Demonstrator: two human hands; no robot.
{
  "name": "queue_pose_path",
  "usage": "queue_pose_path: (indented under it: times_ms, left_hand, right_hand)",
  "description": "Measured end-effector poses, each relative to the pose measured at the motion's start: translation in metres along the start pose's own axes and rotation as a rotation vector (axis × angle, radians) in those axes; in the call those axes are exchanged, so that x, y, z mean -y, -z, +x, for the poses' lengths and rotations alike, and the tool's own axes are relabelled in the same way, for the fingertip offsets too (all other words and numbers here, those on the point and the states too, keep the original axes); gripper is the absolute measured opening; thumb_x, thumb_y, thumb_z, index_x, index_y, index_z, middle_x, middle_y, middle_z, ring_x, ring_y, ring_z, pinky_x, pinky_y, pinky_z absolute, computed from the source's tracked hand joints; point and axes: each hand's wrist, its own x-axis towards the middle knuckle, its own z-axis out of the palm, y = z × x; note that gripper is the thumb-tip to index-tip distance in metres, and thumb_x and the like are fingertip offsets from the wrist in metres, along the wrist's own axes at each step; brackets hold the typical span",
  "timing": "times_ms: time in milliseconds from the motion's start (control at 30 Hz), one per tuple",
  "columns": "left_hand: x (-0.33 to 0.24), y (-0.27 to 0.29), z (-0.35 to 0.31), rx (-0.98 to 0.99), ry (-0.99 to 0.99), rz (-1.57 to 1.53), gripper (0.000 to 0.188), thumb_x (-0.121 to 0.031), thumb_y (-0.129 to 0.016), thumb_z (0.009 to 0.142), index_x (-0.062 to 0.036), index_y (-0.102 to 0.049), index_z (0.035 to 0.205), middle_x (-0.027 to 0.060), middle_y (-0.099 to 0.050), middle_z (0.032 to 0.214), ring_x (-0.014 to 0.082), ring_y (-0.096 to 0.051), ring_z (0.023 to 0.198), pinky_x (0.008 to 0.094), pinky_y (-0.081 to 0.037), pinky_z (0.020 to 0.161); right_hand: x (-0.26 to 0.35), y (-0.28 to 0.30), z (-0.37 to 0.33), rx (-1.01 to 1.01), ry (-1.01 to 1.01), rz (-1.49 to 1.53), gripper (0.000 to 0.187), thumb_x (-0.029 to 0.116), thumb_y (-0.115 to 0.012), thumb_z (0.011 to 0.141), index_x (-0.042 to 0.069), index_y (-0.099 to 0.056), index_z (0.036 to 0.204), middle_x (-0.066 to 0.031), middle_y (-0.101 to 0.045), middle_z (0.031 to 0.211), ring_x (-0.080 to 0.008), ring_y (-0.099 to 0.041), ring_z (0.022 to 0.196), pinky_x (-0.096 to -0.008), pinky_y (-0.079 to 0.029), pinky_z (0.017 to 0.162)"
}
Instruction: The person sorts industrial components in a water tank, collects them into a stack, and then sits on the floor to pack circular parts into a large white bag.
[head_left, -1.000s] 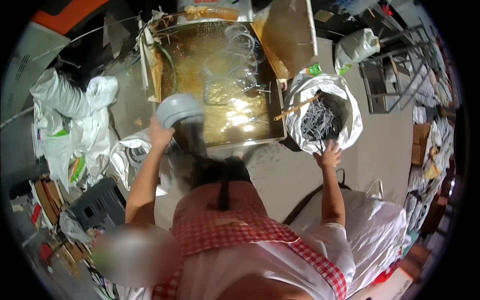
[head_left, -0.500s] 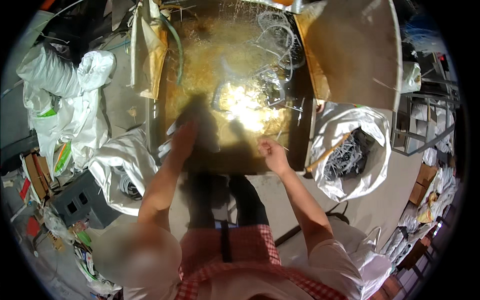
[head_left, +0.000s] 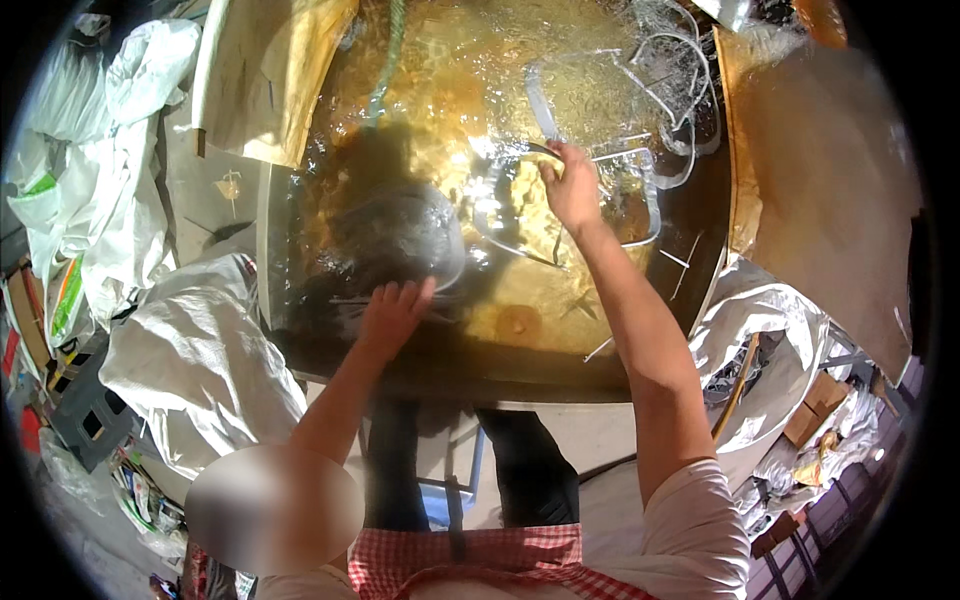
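A shallow tray of water [head_left: 520,378] with a brownish, shiny bottom lies before me. My left hand [head_left: 395,315] is low over its near left part, fingers spread, the tips at the near edge of a greyish, see-through rounded plastic piece [head_left: 405,235]. Farther in and to the right, my right hand [head_left: 575,190] has its thumb and fingers drawn together at the far side of a thin pale plastic loop [head_left: 655,215]. A short dark strip shows by those fingertips. Glare and ripples blur the outlines in the water.
More pale loops [head_left: 690,95] lie at the tray's far right. A green hose [head_left: 390,60] enters from the far side. Boards flank the tray at left [head_left: 255,80] and right [head_left: 830,190]. White sacks stand at left [head_left: 200,350] and right [head_left: 770,300], the latter holding scraps.
My right hand has reached forward from the near edge to the loop. My left hand has spread its fingers beside the see-through piece. The view has shifted closer over the tray.
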Motion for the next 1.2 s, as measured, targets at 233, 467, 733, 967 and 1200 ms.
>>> queue_pose_path:
  times_ms: [233, 467, 733, 967, 1200]
  left_hand:
    - [0.001, -0.035, -0.013, 0.244, 0.124, -0.307, 0.061, -0.009, -0.062, 0.071, -0.0089, -0.035, 0.126, 0.0113, -0.046, 0.102, 0.0291, -0.047, 0.093, 0.0432, -0.041, 0.077]
    - [-0.001, -0.025, 0.006, 0.37, 0.352, -0.59, 0.083, -0.023, -0.075, 0.062, -0.0073, -0.03, 0.129, 0.0183, -0.043, 0.12, 0.0359, -0.042, 0.11, 0.0457, -0.037, 0.09]
    - [0.008, -0.034, 0.021, 0.718, 0.506, -0.867, 0.088, -0.047, -0.074, 0.055, -0.0044, -0.039, 0.124, 0.0207, -0.052, 0.111, 0.0354, -0.049, 0.104, 0.0417, -0.039, 0.09]
    - [0.007, -0.055, 0.019, 0.84, 0.39, -0.746, 0.052, -0.041, -0.069, 0.064, -0.0064, -0.057, 0.102, 0.0179, -0.059, 0.1, 0.0333, -0.055, 0.093, 0.044, -0.044, 0.079]
    - [-0.004, -0.055, 0.001, 0.831, 0.348, -0.755, 0.052, -0.029, -0.064, 0.07, -0.0115, -0.049, 0.116, 0.0152, -0.056, 0.108, 0.0313, -0.053, 0.098, 0.0424, -0.042, 0.082]
  right_hand:
    - [-0.022, -0.043, 0.049, 0.008, -0.344, -0.097, 0.067, 0.02, -0.067, 0.072, -0.002, -0.03, 0.123, -0.0233, -0.057, 0.096, -0.0334, -0.057, 0.087, -0.0377, -0.043, 0.08]
    - [-0.012, -0.044, 0.055, 0.067, -0.4, 0.234, 0.041, 0.013, -0.064, 0.072, 0.003, -0.046, 0.107, -0.0112, -0.057, 0.082, -0.0222, -0.055, 0.071, -0.0305, -0.044, 0.065]
    - [0.049, 0.119, 0.089, -0.336, -0.186, 1.206, 0.019, 0.003, -0.058, 0.076, 0.008, -0.05, 0.092, -0.0065, -0.058, 0.084, -0.0147, -0.051, 0.074, -0.0308, -0.04, 0.071]
    - [-0.093, 0.175, -0.022, -0.635, -0.276, 1.684, 0.021, 0.013, -0.03, 0.084, 0.007, -0.04, 0.067, -0.0127, -0.055, 0.08, -0.0224, -0.052, 0.066, -0.0345, -0.047, 0.058]
    - [-0.157, 0.054, -0.136, -1.022, -1.223, 1.836, 0.024, 0.014, -0.037, 0.084, -0.002, -0.054, 0.077, -0.0129, -0.057, 0.071, -0.0239, -0.054, 0.062, -0.0348, -0.048, 0.056]
